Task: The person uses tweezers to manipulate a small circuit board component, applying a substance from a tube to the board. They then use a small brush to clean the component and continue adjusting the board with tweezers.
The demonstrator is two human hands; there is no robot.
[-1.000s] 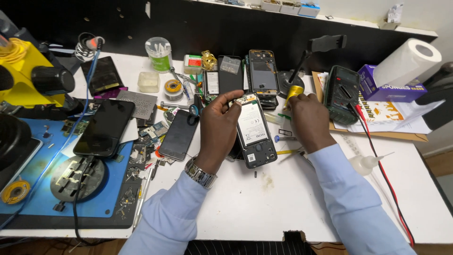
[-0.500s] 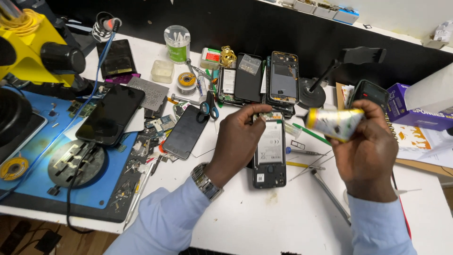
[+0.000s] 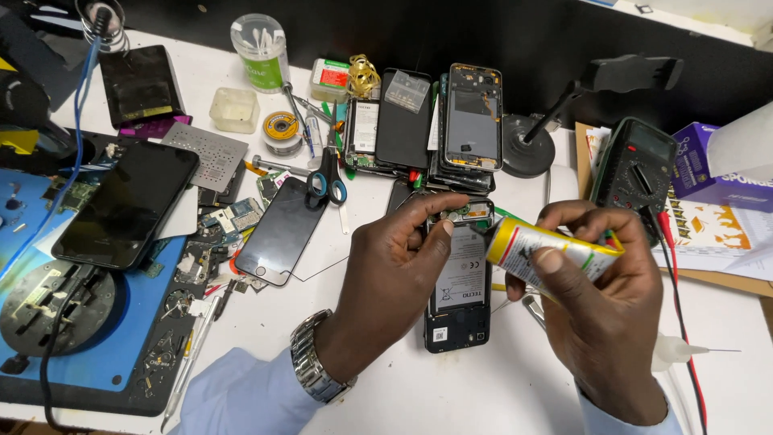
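Head view: my right hand [image 3: 600,314] pinched a yellow glue tube [image 3: 551,250], nozzle pointing left toward the opened phone [image 3: 460,282], which lay lengthwise away from me under my left hand's [image 3: 394,266] pressing fingertips.

- Bright, even light falls from overhead on the white tabletop [image 3: 499,387], which looks almost washed out below the left hand [image 3: 386,282].
- Shadows are soft and short, pooling just under both hands and beneath the right hand [image 3: 604,322].
- Pale glare streaks the dark phone screen [image 3: 125,205] well to the left of the left hand.
- The yellow tube [image 3: 547,246] in the right hand looks slightly smeared by motion.
- Straight lines bow near the frame's edges.
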